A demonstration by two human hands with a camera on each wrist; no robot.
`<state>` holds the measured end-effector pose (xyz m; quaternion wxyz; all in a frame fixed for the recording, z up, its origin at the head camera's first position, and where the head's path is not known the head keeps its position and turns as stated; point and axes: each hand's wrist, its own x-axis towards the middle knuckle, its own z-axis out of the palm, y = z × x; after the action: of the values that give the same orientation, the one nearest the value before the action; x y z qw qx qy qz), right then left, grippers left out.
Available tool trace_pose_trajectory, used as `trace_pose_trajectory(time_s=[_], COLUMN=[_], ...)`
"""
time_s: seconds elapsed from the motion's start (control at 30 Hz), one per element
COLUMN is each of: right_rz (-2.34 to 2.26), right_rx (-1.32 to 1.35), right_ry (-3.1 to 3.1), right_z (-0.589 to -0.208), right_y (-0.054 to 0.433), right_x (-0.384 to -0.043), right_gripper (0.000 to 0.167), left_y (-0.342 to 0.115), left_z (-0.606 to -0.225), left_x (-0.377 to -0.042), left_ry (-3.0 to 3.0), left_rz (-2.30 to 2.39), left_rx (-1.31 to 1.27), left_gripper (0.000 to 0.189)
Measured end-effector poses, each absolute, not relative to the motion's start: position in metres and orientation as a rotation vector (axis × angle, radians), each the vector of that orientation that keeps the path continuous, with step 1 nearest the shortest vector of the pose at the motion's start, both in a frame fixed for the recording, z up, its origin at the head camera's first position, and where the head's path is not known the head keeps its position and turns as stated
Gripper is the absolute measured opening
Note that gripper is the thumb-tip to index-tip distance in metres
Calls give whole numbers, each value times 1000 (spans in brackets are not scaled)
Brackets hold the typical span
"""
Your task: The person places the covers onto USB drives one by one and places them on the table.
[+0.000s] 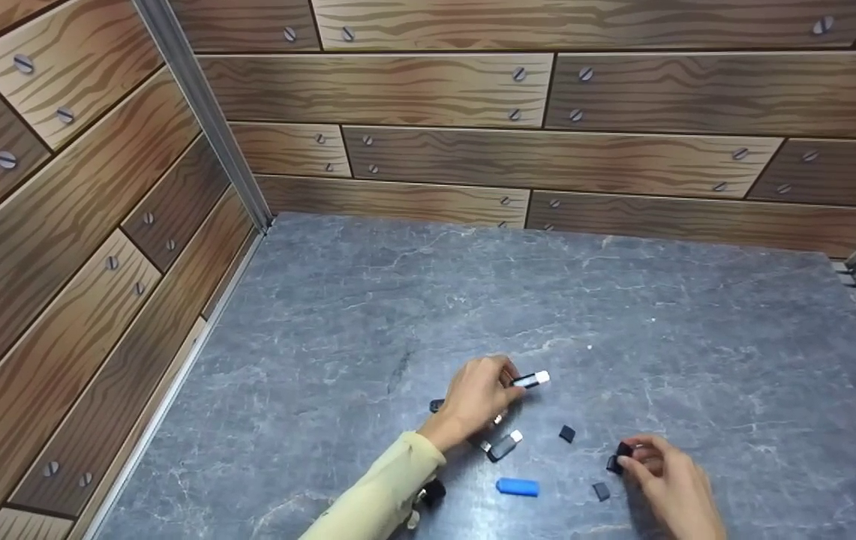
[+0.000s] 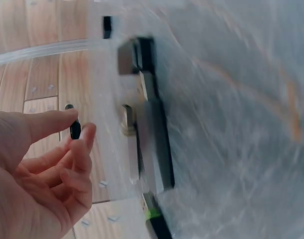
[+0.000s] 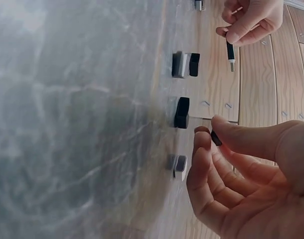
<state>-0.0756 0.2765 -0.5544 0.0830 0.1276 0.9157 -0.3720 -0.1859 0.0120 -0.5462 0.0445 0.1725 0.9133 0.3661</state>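
One USB stick (image 1: 531, 379) pinched at left hand's (image 1: 473, 397) fingertips; one black cap (image 1: 624, 449) pinched in right hand (image 1: 671, 480); apparently three loose caps (image 1: 567, 433) near right fingers; left forearm (image 1: 379, 491) stretched forward, knuckles up.

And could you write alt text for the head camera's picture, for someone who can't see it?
A person's left grip pinches a USB stick over a grey marbled tabletop, while the right grip pinches a small black piece. Nearby lie a blue stick and a loose dark block; wood-patterned walls rise behind.
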Motion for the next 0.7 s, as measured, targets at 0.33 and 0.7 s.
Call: trace_pose_trajectory(time_s=[0.33, 0.7], right_rz=[-1181, -1433], right_rx=[350, 387], right_ry=[2765, 2660], right_z=[-550, -550], right_y=[265, 252], right_x=[-76, -82], right_gripper=[26, 27], left_y=[8, 5], left_z=[-547, -553], left_x=[-178, -166], left_ry=[2444, 2190], left_rz=[1488, 1556], left_rx=[409, 530], left_gripper=[18, 19])
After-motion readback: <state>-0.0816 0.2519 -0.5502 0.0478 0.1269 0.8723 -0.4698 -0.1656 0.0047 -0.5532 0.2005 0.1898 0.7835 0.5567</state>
